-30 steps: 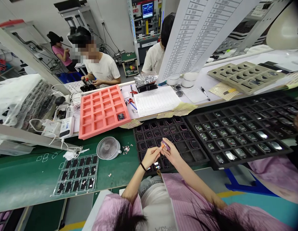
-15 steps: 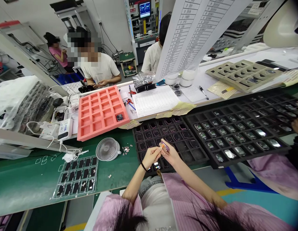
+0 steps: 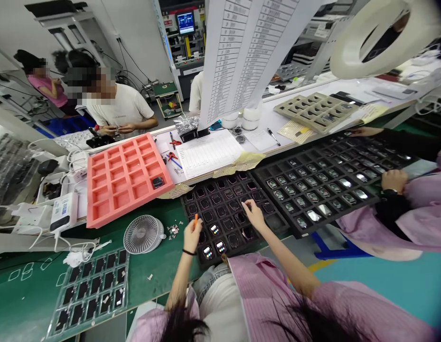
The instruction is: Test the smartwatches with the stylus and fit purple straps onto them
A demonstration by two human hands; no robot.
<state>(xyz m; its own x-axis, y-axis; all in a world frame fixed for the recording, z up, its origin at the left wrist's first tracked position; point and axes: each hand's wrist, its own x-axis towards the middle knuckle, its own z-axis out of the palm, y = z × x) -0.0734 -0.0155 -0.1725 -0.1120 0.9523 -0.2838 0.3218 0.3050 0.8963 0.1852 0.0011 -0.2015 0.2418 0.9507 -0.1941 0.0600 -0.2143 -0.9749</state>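
My left hand (image 3: pixel 192 234) is closed around a small orange tool (image 3: pixel 195 219) whose upper end sticks out above the fingers; its kind is not clear. It is over the left side of a black compartment tray (image 3: pixel 277 222) of dark watch cases. Three watch screens (image 3: pixel 214 230) glow near the tray's left and front edge. Over the tray's middle, my right hand (image 3: pixel 255 216) has its fingers bent and slightly apart, near a dark watch case (image 3: pixel 240 218). Nothing shows clearly between those fingers, and I cannot tell whether they touch the case.
A coral tray (image 3: pixel 115 173) with one dark piece lies on the raised shelf. On the green bench are a small fan (image 3: pixel 144 234) and a clear tray of black parts (image 3: pixel 92 285). At right, a co-worker's hands (image 3: pixel 394 180) are at another black tray (image 3: pixel 313 209). A printed sheet (image 3: pixel 238 57) hangs ahead.
My hands, together before over a purplish watch case, are now apart. The left has moved left with the orange tool; the right no longer visibly holds the case. The view has turned right.
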